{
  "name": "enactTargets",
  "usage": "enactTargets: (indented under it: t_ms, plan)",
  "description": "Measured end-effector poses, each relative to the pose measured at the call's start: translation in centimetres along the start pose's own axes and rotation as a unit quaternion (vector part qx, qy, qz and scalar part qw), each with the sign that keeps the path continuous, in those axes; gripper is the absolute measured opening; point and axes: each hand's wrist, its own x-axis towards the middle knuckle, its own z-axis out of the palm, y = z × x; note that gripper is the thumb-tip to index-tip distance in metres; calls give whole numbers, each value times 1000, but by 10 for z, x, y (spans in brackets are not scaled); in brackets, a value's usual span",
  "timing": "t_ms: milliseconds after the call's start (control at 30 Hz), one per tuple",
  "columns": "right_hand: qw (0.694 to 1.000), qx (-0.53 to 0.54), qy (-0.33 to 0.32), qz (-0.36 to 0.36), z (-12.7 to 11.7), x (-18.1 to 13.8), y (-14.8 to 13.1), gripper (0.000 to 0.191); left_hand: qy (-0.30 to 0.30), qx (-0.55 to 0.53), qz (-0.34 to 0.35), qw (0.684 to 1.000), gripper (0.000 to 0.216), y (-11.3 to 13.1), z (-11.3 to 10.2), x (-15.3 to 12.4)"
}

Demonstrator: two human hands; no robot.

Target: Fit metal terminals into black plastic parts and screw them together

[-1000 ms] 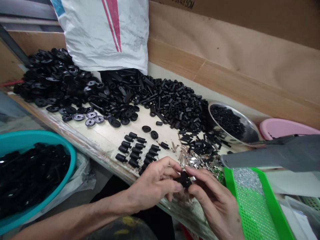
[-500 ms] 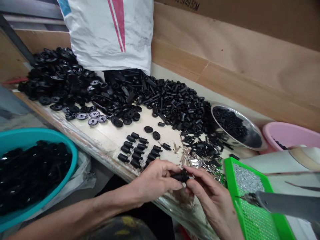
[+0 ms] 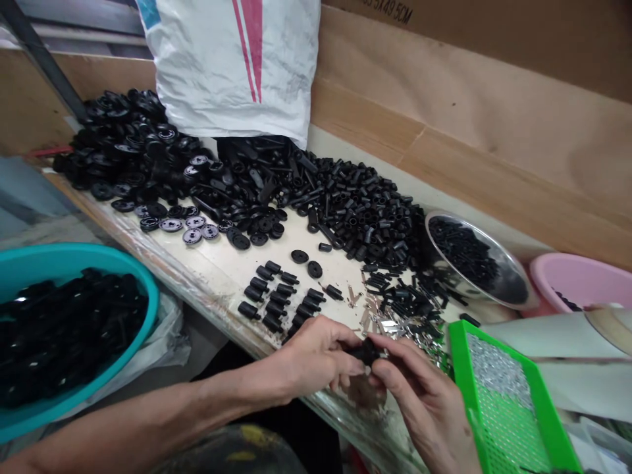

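Head view: a small black plastic part (image 3: 366,351) is pinched between the left hand (image 3: 316,355) and the right hand (image 3: 423,401), with both hands closed narrowly around it just over the front edge of the surface (image 3: 212,263). Its exact shape is largely hidden by the fingers. Silvery metal clips (image 3: 399,326) are scattered on the surface just beyond the hands, and a green perforated tray (image 3: 467,395) is set beside the right hand, with fine silver pieces (image 3: 498,372) heaped across its upper part.

Short black cylindrical parts (image 3: 276,293) are lined up in loose rows near the left hand. Behind them, a large mound of black plastic tubes (image 3: 355,210) is spread along the surface, and a heap of black wheels (image 3: 128,151) lies further left, with several silver-faced discs (image 3: 195,229) at its front. A steel bowl (image 3: 474,260) filled with black pieces stands at the right end of the mound, touching it, and a pink basin (image 3: 580,283) is placed just beyond the bowl. A white woven sack (image 3: 232,66) leans against the cardboard-lined wall (image 3: 469,131). Below the surface on the left, a teal basin (image 3: 64,253) is seen holding black parts (image 3: 74,329).
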Motion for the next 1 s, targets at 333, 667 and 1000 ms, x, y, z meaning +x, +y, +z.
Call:
enactTargets:
  t_ms: [333,667,1000]
  plan:
    - [999,39,11,-1,-6,2,3,22,-25,-130,-10,991,17,8,-3,-2]
    - [998,-52,20,-16,-8,-1,10,25,43,-88,5,995,7,9,4,0]
    - [996,-59,-22,-67,-12,1,6,26,49,-118,-3,992,19,5,1,0]
